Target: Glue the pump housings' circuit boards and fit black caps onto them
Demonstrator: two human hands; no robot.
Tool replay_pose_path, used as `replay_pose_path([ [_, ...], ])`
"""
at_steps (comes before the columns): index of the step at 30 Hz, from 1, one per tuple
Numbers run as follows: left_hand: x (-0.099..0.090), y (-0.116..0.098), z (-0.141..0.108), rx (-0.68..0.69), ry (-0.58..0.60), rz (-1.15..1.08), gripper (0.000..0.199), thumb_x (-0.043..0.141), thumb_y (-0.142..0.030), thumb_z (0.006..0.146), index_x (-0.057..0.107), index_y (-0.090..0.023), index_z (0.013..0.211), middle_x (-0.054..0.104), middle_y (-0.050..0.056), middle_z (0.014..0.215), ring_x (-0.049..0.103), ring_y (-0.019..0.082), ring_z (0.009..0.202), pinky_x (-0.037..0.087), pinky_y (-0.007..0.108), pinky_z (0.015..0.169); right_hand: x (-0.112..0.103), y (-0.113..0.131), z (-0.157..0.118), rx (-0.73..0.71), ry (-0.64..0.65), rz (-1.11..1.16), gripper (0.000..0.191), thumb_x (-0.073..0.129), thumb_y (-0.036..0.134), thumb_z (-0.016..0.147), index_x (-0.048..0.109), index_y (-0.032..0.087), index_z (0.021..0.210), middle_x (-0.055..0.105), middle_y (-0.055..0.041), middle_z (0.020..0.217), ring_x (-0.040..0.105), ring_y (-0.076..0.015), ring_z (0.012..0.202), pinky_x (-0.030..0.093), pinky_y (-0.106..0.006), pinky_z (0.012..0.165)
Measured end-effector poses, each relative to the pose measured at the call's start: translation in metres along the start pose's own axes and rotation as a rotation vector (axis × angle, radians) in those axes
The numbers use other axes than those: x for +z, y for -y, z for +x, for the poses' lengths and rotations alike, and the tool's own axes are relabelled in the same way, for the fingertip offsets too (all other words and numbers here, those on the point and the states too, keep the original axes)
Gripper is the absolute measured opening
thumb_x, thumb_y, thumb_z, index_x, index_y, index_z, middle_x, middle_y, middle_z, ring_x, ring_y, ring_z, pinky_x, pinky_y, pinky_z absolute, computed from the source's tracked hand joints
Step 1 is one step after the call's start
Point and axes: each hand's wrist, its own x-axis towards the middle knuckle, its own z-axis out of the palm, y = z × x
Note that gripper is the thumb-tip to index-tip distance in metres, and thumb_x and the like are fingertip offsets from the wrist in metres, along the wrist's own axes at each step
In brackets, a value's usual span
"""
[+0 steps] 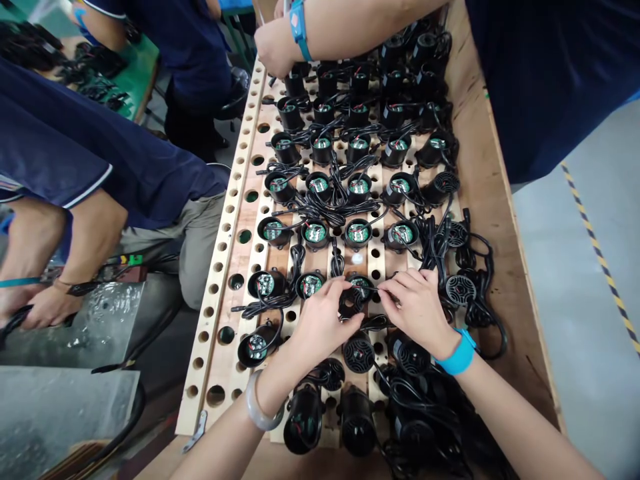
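In the middle of a wooden rack, a black cylindrical housing [361,283] stands with its green circuit board showing. A round black cover [350,306] is at its near side, between the thumb and fingers of my left hand [323,317]. On the right, my right hand [417,303] has its fingertips pinched at a thin black cable [371,289] that runs over the housing. My fingers partly hide the contact points. Just below my hands lies a black slotted grille cover [359,352].
Several open housings with boards [315,233] and coiled cables [333,210] fill the drilled wooden rack [213,288]. A wooden side wall [500,220] borders it on the right. A co-worker's arm [350,30] reaches over the far end. Other people sit at the left.
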Motion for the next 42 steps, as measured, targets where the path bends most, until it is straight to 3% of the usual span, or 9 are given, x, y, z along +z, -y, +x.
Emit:
replay_pose_path([
  [6, 0.001, 0.007, 0.001, 0.172, -0.051, 0.155, 0.049, 0.063, -0.02, 0.082, 0.048, -0.02, 0.129, 0.055, 0.01, 0.119, 0.061, 0.023, 0.103, 0.055, 0.04, 0.088, 0.0, 0.003, 0.008, 0.017, 0.055, 0.018, 0.017, 0.052, 0.016, 0.083, 0.063, 0.017, 0.07, 0.059, -0.0024, 0.069, 0.049, -0.0184, 0.076, 0.026, -0.036, 0.074],
  [10, 0.005, 0.008, 0.005, 0.253, -0.061, 0.175, 0.04, 0.061, -0.016, 0.084, 0.051, -0.021, 0.123, 0.058, 0.007, 0.125, 0.054, 0.025, 0.113, 0.048, 0.045, 0.099, 0.001, 0.004, 0.01, 0.022, 0.074, 0.022, 0.017, 0.05, 0.013, 0.082, 0.061, 0.017, 0.069, 0.059, -0.0026, 0.069, 0.05, -0.0184, 0.077, 0.026, -0.035, 0.074],
  [13, 0.008, 0.007, 0.007, 0.279, -0.075, 0.186, 0.03, 0.061, -0.018, 0.085, 0.057, -0.02, 0.114, 0.059, 0.007, 0.124, 0.053, 0.024, 0.11, 0.049, 0.042, 0.096, 0.001, 0.004, 0.008, 0.018, 0.069, 0.031, 0.018, 0.051, 0.013, 0.083, 0.06, 0.017, 0.069, 0.058, -0.0023, 0.068, 0.049, -0.0179, 0.075, 0.026, -0.035, 0.073],
  [16, 0.01, 0.006, 0.008, 0.277, -0.109, 0.237, 0.029, 0.064, -0.023, 0.084, 0.059, -0.022, 0.113, 0.06, 0.007, 0.119, 0.055, 0.024, 0.104, 0.051, 0.041, 0.09, 0.001, 0.002, 0.006, 0.018, 0.077, 0.027, 0.017, 0.051, 0.014, 0.085, 0.062, 0.017, 0.072, 0.057, -0.0016, 0.068, 0.048, -0.0173, 0.072, 0.027, -0.034, 0.072],
  [22, 0.016, 0.007, 0.009, 0.254, -0.14, 0.257, 0.047, 0.069, -0.029, 0.08, 0.053, -0.017, 0.124, 0.06, 0.01, 0.111, 0.057, 0.024, 0.099, 0.053, 0.04, 0.085, 0.003, 0.0, 0.0, 0.038, 0.033, 0.047, 0.014, 0.052, 0.018, 0.088, 0.061, 0.016, 0.078, 0.056, -0.0013, 0.069, 0.05, -0.0173, 0.072, 0.031, -0.034, 0.076],
  [30, 0.022, 0.004, 0.01, 0.209, -0.163, 0.244, 0.046, 0.068, -0.03, 0.081, 0.051, -0.012, 0.121, 0.059, 0.012, 0.114, 0.056, 0.025, 0.103, 0.051, 0.041, 0.089, 0.005, -0.001, -0.005, -0.003, -0.044, 0.065, 0.017, 0.052, 0.016, 0.089, 0.061, 0.016, 0.075, 0.056, -0.001, 0.067, 0.049, -0.0169, 0.071, 0.032, -0.034, 0.076],
  [42, 0.029, -0.001, 0.013, 0.212, -0.127, 0.291, 0.044, 0.066, -0.028, 0.082, 0.053, -0.017, 0.123, 0.057, 0.01, 0.11, 0.054, 0.024, 0.098, 0.052, 0.04, 0.084, 0.009, -0.007, -0.01, -0.022, -0.078, 0.078, 0.018, 0.051, 0.017, 0.09, 0.059, 0.017, 0.074, 0.06, -0.001, 0.068, 0.048, -0.0159, 0.072, 0.033, -0.034, 0.077],
])
